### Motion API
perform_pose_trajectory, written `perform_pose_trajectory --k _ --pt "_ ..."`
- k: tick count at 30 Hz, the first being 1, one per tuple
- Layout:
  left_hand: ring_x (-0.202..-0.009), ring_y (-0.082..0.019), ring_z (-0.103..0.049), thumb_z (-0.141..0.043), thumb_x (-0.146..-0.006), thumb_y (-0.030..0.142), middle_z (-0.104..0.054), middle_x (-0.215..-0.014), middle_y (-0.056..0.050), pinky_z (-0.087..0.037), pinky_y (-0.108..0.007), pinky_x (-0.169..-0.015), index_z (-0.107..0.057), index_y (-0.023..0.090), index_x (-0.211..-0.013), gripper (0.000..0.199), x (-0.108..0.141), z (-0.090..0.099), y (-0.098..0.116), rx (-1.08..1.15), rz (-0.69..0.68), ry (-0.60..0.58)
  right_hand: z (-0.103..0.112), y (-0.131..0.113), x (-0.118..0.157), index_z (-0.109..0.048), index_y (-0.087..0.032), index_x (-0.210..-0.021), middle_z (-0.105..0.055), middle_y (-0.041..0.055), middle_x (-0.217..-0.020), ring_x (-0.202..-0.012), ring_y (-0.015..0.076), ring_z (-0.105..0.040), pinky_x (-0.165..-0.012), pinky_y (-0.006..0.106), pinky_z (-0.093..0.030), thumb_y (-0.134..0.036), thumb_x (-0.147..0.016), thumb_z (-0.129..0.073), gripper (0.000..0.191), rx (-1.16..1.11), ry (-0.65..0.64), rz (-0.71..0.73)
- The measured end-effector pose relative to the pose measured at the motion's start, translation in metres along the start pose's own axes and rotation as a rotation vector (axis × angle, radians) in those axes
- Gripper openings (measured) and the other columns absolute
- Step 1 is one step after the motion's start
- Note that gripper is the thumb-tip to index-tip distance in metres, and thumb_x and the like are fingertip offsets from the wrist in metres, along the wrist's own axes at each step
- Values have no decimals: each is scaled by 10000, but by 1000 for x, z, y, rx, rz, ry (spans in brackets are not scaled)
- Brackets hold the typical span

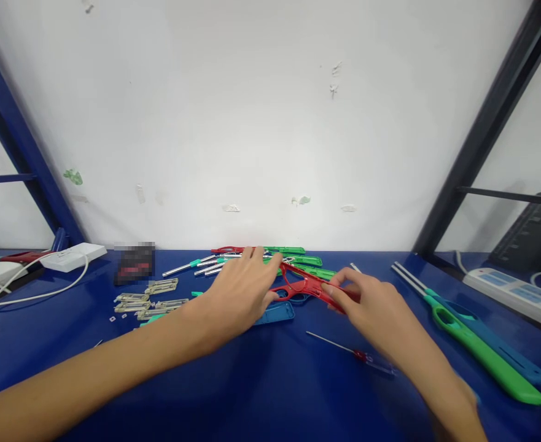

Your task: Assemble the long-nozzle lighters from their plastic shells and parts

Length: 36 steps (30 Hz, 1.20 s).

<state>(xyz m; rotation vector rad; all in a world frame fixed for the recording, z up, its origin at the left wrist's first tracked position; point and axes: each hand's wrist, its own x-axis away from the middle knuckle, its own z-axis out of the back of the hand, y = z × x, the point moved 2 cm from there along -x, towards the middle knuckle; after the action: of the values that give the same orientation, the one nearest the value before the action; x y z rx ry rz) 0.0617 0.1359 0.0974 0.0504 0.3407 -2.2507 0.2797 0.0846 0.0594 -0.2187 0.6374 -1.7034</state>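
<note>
A red plastic lighter casing (314,286) is held above the blue table, slanting down to the right. My right hand (366,298) pinches its handle end between thumb and fingers. At the other end, my left hand (245,285) has its thumb and index finger against the casing's front, by the trigger loop, while the remaining fingers stretch forward. Below that hand lies a blue casing half (277,314). Behind are green casing halves (314,261) and several metal lighter tubes (196,264). A screwdriver (355,354) with a clear and red handle rests in front of my right hand.
Pale plastic inner parts (132,302) are grouped at the left. Farther left are a white power strip (74,256) and cables. To the right lie a green long lighter (486,350) and a blue one (505,344), near another power strip (514,294). A white wall stands behind.
</note>
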Motion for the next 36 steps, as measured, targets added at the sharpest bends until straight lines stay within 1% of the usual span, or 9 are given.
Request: perform_pose_trajectory --k 2,6,9,12,18,22,27,32,36 --pt "-1430 -399 -520 -727 -1018 356 -559 -1517 -206 -519 -522 -1106 -477 179 -1555 618 1 1 8 2 -113 97 -1 -4 3 -671 -294 -932 -783 -20 -723 -676 220 -736 -667 311 -507 -439 -1005 -541 207 -110 -82 44" --pt "-1198 -370 -653 -618 -1066 300 -700 -1223 -153 -535 -521 -1027 -666 146 -1219 222 5 -1 22 -61 -339 206 -3 -12 8 -677 -286 -892 -798 -8 -752 -698 218 -769 -652 288 -547 -577 -977 -531 336 -240 -200 89" --pt "-977 -323 -705 -518 -1082 238 -730 -1047 -121 -558 -458 -850 -683 142 -1090 191 10 -2 25 -72 -353 152 0 -13 11 -705 -283 -926 -775 5 -719 -662 227 -743 -593 296 -505 -649 -963 -524 410 -223 -213 110" --pt "-872 -314 -725 -553 -1051 253 -744 -956 -110 -524 -423 -710 -696 157 -1005 178 18 3 26 -33 -355 53 8 -7 14 -714 -290 -982 -743 7 -691 -622 226 -701 -563 306 -469 -657 -959 -488 432 -151 -226 125" --pt "-678 -258 -706 -647 -1011 284 -748 -838 -66 -328 -396 -489 -730 185 -893 175 32 11 37 47 -425 -215 16 35 16 -744 -308 -1014 -798 21 -888 -760 247 -741 -637 326 -493 -399 -823 -687 219 78 -277 -3" --pt "-695 -244 -694 -623 -1027 288 -738 -863 -68 -333 -396 -488 -734 179 -883 212 38 -1 43 58 -480 -209 5 53 11 -785 -304 -987 -788 26 -1063 -971 283 -738 -777 362 -522 -277 -734 -842 261 220 -342 -71" --pt "-731 -247 -690 -635 -1024 298 -715 -854 -70 -370 -406 -514 -737 162 -902 210 41 -18 43 83 -538 -114 -7 59 -3 -741 -208 -1066 -751 25 -1055 -932 199 -707 -871 398 -587 -300 -950 -776 152 288 -466 -40" --pt "-846 -275 -728 -613 -1042 299 -743 -922 -100 -410 -401 -536 -763 139 -958 235 36 -16 44 58 -508 -221 -7 74 -22 -707 -212 -1211 -728 65 -1205 -1001 208 -712 -890 415 -613 -384 -1019 -716 258 329 -358 -48" --pt "-854 -281 -738 -612 -1051 308 -758 -921 -109 -453 -390 -560 -774 132 -977 251 34 -19 47 65 -545 -177 -2 73 -24 -726 -292 -1209 -750 59 -1255 -974 241 -735 -850 414 -592 -410 -955 -735 280 291 -174 -9"
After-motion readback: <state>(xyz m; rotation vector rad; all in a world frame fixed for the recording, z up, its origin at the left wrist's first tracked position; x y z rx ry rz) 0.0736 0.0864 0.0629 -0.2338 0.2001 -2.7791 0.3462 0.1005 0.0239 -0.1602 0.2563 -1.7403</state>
